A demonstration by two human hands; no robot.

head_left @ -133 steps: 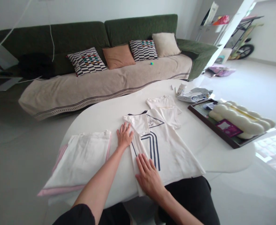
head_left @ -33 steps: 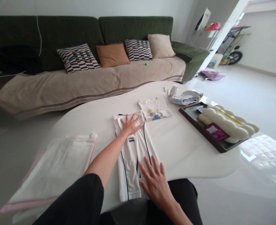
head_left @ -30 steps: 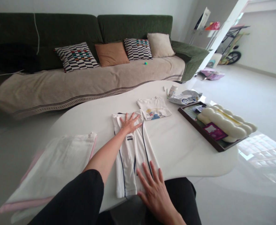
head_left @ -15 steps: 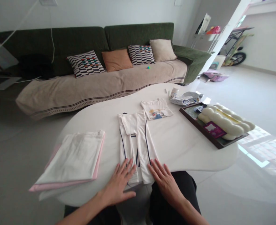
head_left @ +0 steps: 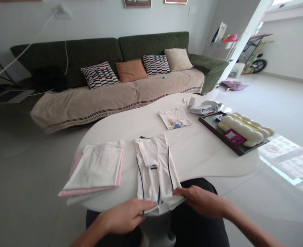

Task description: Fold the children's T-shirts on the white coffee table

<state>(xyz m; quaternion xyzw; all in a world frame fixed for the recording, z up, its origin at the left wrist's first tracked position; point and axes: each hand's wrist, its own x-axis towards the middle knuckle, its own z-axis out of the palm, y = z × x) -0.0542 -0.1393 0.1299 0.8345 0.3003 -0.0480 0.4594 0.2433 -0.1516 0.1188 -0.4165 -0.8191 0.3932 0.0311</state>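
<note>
A white garment with navy piping [head_left: 147, 171] lies lengthwise at the table's near edge, its sides folded inward; I cannot tell for certain if it is a shirt. My left hand [head_left: 131, 211] pinches the left part of its near hem, thumb on top. At the right corner of that hem, my right hand [head_left: 196, 199] also grips the cloth. The hem is drawn out past the table edge, over my lap. Left of it rests a stack of folded white and pink cloth [head_left: 97, 168]. Beyond it is a folded white T-shirt with a printed picture [head_left: 176, 118].
The white table [head_left: 192, 157] has a rounded outline. On its right stands a dark-rimmed tray [head_left: 218, 139] bearing a cream puffy object [head_left: 244, 128]. Behind are a silver packet [head_left: 205, 107] and a small white bottle [head_left: 192, 102]. A green sofa [head_left: 154, 43] with cushions stands beyond.
Both hands were lying flat on the garment's near end; now they grip its hem. The garment has been pulled toward me, away from the T-shirt. The camera view has tilted up somewhat.
</note>
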